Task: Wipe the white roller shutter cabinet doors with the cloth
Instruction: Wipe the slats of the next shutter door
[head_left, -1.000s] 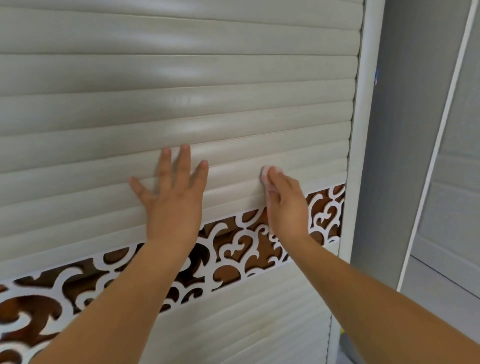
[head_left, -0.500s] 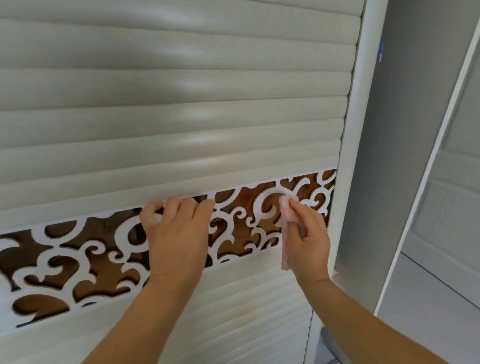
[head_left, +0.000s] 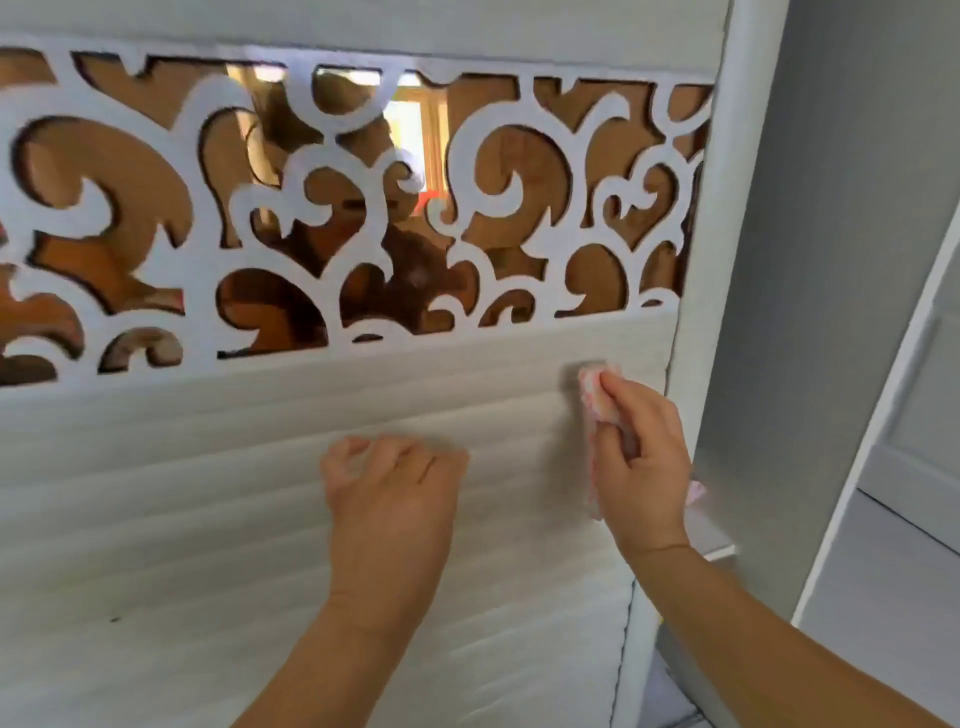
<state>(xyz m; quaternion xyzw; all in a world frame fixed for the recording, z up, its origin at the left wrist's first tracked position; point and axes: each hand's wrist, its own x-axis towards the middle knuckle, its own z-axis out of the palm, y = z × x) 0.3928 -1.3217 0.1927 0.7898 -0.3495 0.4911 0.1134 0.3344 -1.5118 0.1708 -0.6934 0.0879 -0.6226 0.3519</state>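
Observation:
The white roller shutter door (head_left: 208, 493) fills the lower half of the view with its horizontal slats. A band of white scrollwork over a brown mirror (head_left: 337, 208) runs across the top. My right hand (head_left: 641, 462) grips a folded pink-and-white cloth (head_left: 595, 387) and holds it against the upper slats near the door's right edge. My left hand (head_left: 395, 499) sits against the slats at the middle, fingers curled, holding nothing that I can see.
A white vertical frame post (head_left: 696, 312) bounds the door on the right. Beyond it stands a grey side panel (head_left: 810, 260), and a white panelled door (head_left: 924, 415) is at the far right.
Both hands and the view have dropped from the scrollwork band to the slats below it. The left hand's fingers, spread flat a second ago, are now curled. The cloth stays in the right hand.

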